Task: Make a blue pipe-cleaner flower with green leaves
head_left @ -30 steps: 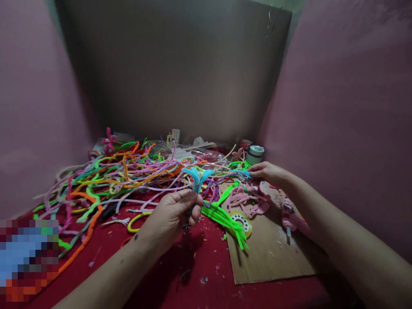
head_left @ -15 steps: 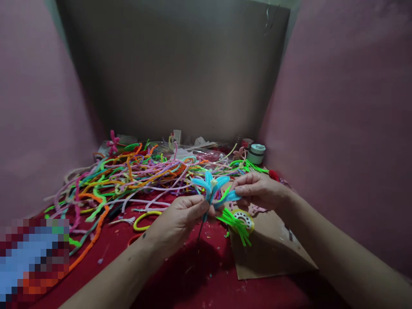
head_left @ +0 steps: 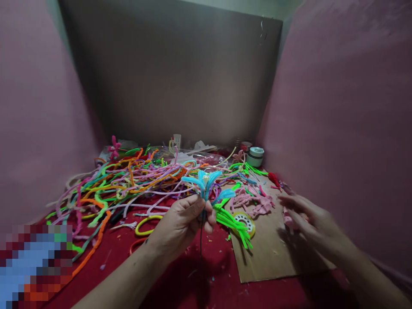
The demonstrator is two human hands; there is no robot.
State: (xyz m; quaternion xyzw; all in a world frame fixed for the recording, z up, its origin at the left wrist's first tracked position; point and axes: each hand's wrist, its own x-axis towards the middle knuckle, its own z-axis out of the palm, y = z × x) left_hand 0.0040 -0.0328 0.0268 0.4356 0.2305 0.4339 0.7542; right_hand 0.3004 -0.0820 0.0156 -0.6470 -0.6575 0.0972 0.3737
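Observation:
A light-blue pipe-cleaner flower (head_left: 206, 182) with a pale yellow centre stands upright in my left hand (head_left: 189, 214). Thumb and fingers pinch it where the petals meet the thin dark stem (head_left: 201, 240), which hangs below. At the right, my right hand (head_left: 310, 225) hovers over the cardboard sheet's right side, slightly blurred, its fingers stretched and apart. Beneath those fingers shows a pink object (head_left: 289, 221), partly hidden, whose kind I cannot make out. Bright green pipe-cleaner strips (head_left: 233, 225) lie just right of my left hand, across a yellow-rimmed spool (head_left: 246, 224).
A tangled heap of coloured pipe cleaners (head_left: 144, 176) covers the red cloth (head_left: 180, 274) at left and centre. Yellow scissor-like handles (head_left: 148, 225) lie near my left wrist. Pink pieces (head_left: 254, 201) rest on the cardboard (head_left: 267, 262). A pale green lidded jar (head_left: 255, 156) stands behind.
My right hand has let go of a blue petal and moved right and down, over the cardboard. My left hand still holds the flower, now slightly further left.

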